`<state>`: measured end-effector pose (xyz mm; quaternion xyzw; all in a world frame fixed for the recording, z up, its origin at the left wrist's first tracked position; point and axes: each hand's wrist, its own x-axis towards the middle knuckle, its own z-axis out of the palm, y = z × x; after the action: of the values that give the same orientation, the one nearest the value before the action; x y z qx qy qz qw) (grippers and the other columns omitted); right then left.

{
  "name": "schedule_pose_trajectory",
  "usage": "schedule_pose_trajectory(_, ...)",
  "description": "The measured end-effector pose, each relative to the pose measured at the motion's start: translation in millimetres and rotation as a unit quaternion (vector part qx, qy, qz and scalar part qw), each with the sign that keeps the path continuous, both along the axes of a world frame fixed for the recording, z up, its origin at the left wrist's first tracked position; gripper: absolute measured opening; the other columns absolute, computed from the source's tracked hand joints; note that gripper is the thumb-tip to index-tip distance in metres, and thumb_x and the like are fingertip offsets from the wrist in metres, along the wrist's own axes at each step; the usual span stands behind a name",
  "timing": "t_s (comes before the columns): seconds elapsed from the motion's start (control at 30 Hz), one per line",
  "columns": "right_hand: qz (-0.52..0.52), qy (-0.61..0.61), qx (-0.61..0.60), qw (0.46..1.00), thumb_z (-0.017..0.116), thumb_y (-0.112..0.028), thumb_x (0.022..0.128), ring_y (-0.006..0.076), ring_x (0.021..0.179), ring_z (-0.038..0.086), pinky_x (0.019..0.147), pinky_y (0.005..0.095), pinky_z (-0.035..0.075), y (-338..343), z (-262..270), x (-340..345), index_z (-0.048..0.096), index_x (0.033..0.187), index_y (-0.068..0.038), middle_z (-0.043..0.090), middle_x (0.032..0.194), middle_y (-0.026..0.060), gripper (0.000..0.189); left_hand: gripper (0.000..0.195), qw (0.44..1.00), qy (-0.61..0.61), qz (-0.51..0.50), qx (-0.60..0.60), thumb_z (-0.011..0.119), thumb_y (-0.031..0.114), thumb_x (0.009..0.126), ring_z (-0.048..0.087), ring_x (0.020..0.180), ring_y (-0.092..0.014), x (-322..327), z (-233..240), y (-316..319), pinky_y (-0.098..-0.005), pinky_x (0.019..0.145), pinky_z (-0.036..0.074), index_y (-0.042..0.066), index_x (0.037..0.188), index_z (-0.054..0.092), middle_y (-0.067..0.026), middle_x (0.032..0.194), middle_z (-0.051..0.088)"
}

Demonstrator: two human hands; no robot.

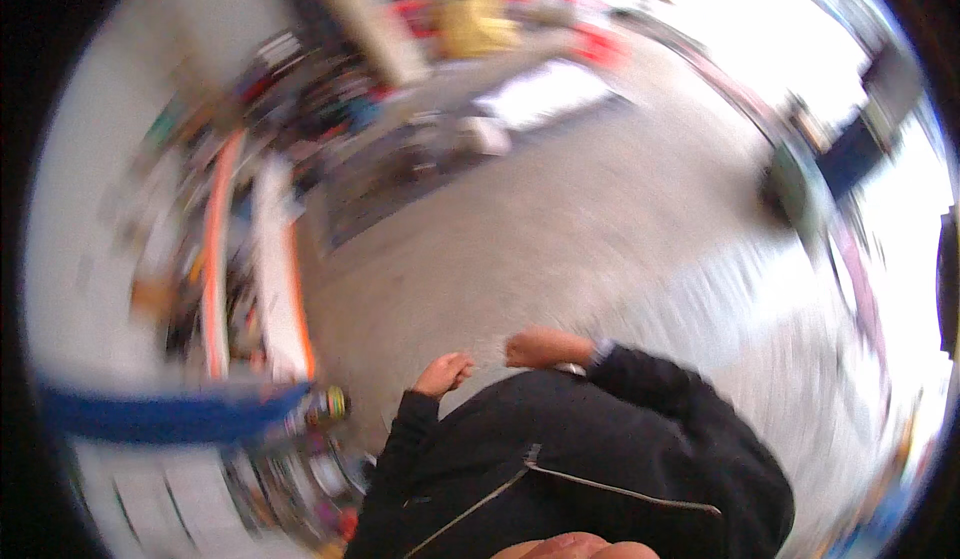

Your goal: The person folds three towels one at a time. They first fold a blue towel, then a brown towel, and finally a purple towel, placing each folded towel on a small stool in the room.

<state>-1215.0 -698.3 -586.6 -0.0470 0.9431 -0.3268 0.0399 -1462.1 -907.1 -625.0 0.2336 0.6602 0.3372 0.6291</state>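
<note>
Both hands are in front of my body, above the concrete floor, with black sleeves reaching the wrists. My left hand (446,374) has its fingers curled in. To its right and slightly higher, my right hand (544,345) is bent at the wrist with its fingers curled toward the left one. A small gap lies between the two hands. Blur hides whether either hand holds something thin. The black jacket (570,424) fills the area below the hands, and a pale cord (622,486) hangs across it.
Cluttered shelving with white and orange edges (281,289) runs along the left. A blue panel (172,413) juts out below it. Ahead, a dark platform (390,188) carries a white sheet-like item (555,94). Behind is a yellow bundle (476,25). A greenish rounded object (799,191) stands right.
</note>
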Motion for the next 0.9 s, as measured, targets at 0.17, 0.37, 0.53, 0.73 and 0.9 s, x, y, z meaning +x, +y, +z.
schedule_pose_trajectory(0.17, -0.388, -0.068, -0.18, 0.901, 0.065, -0.033, 0.094, 0.0417, 0.086, 0.067, 0.076, 0.0524, 0.052, -5, -26, 109, 0.071, 0.102, 0.0, 0.072, 0.093, 0.0231, 0.034, 0.026, 0.95, 0.004, -0.312, -0.005, 0.065, 0.026, 0.102, 0.065, 0.093, -0.014, -15, -79, 31, -0.0302, 0.083, 0.053, 0.003, 0.115, 0.068, -0.0051, 0.1, 0.07)
schedule_pose_trajectory(0.37, -0.661, -0.037, -0.205, 0.721, 0.067, -0.031, 0.092, 0.0417, 0.087, 0.069, 0.078, 0.0509, 0.053, -91, -54, 202, 0.073, 0.098, -0.001, 0.073, 0.092, 0.0219, 0.031, 0.023, 0.871, 0.027, -0.486, -0.067, 0.066, 0.021, 0.101, 0.065, 0.096, -0.015, -76, -127, 78, -0.0311, 0.087, 0.053, 0.002, 0.115, 0.067, -0.0055, 0.102, 0.071)
schedule_pose_trajectory(0.53, -0.778, -0.061, -0.223, 0.585, 0.067, -0.031, 0.088, 0.0434, 0.087, 0.07, 0.08, 0.0514, 0.055, -191, -111, 261, 0.074, 0.096, -0.002, 0.073, 0.09, 0.022, 0.031, 0.022, 0.809, 0.031, -0.583, -0.073, 0.068, 0.016, 0.099, 0.065, 0.1, -0.016, -32, -156, 148, -0.0319, 0.09, 0.052, 0.002, 0.116, 0.067, -0.0058, 0.104, 0.071)
schedule_pose_trajectory(0.73, -0.903, 0.003, -0.219, 0.369, 0.066, -0.025, 0.086, 0.0435, 0.09, 0.069, 0.082, 0.0524, 0.054, -244, -174, 303, 0.071, 0.092, -0.002, 0.071, 0.09, 0.0252, 0.025, 0.021, 0.761, -0.05, -0.646, -0.02, 0.069, 0.01, 0.098, 0.066, 0.103, -0.017, 89, -199, 217, -0.0328, 0.094, 0.052, 0.001, 0.117, 0.067, -0.0062, 0.106, 0.071)
schedule_pose_trajectory(0.9, -0.971, -0.082, -0.12, 0.187, 0.07, -0.02, 0.083, 0.0426, 0.096, 0.066, 0.086, 0.0523, 0.052, -291, -199, 356, 0.066, 0.095, -0.004, 0.069, 0.096, 0.0234, 0.02, 0.025, 0.737, 0.065, -0.666, -0.098, 0.071, 0.0, 0.092, 0.066, 0.1, -0.016, 163, -215, 271, -0.0311, 0.091, 0.052, 0.0, 0.116, 0.066, -0.0062, 0.107, 0.072)
